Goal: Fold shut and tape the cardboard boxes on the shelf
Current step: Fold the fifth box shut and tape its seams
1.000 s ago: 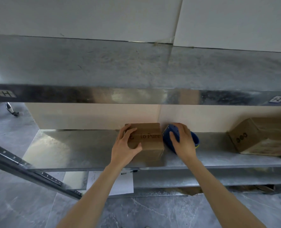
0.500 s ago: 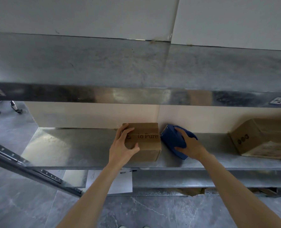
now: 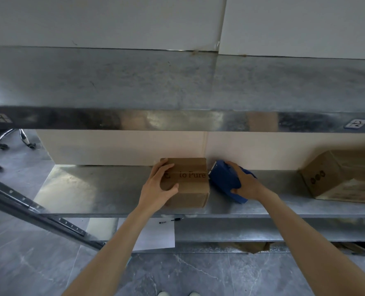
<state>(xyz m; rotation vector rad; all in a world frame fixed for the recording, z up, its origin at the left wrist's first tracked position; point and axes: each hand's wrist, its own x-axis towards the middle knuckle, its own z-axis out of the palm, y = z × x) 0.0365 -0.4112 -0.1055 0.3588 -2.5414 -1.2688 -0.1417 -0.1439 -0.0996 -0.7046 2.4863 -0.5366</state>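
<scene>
A small brown cardboard box [image 3: 190, 184] sits on the middle level of a galvanised steel shelf [image 3: 96, 189], near the front lip and roughly central, with its back edge close to the pale wall panel behind. Its top lies flat and closed, printed with dark lettering that reads "to Pure"; a slightly darker, glossier band runs left to right across the top through the lettering. The front face is plain and shadowed.

The left hand [image 3: 159, 188] grips the box's left end: the fingers curl over the top, covering the start of the print, and the thumb presses nearer the front edge. The right hand [image 3: 244, 184] is wrapped round a blue plastic tape dispenser [image 3: 224, 179], fingers over its upper side and thumb underneath. The dispenser lies tilted on the shelf just right of the box, its nose right at the box's upper right edge; whether the two touch cannot be told.

Well apart to the right, a larger brown cardboard carton [image 3: 344, 178] rests tilted on the same level. On the level below lie a white sheet of paper [image 3: 156, 236] and a black pen [image 3: 176, 219]
</scene>
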